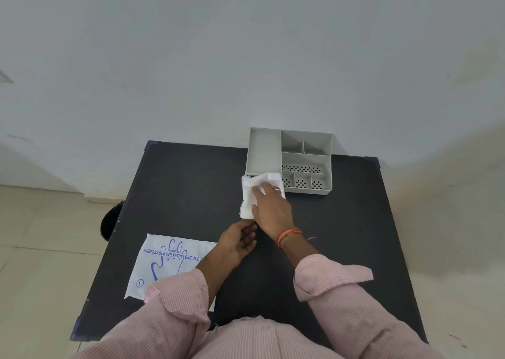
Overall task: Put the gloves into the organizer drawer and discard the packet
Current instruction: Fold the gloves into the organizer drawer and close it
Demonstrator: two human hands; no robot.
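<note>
Right hand (269,211) grips the folded white gloves (255,194), fingers clamped over the stack, at the near-left corner of the grey organizer (263,150) — the stack overlaps its front edge. Left hand (237,242) hovers just below, fingers loosely curled, holding nothing. Printed packet (166,263) lies flat on the black table (185,189), near left — partly under the left sleeve.

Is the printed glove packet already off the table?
No, the glove packet lies flat on the black table near the left hand, partly under the sleeve.
</note>
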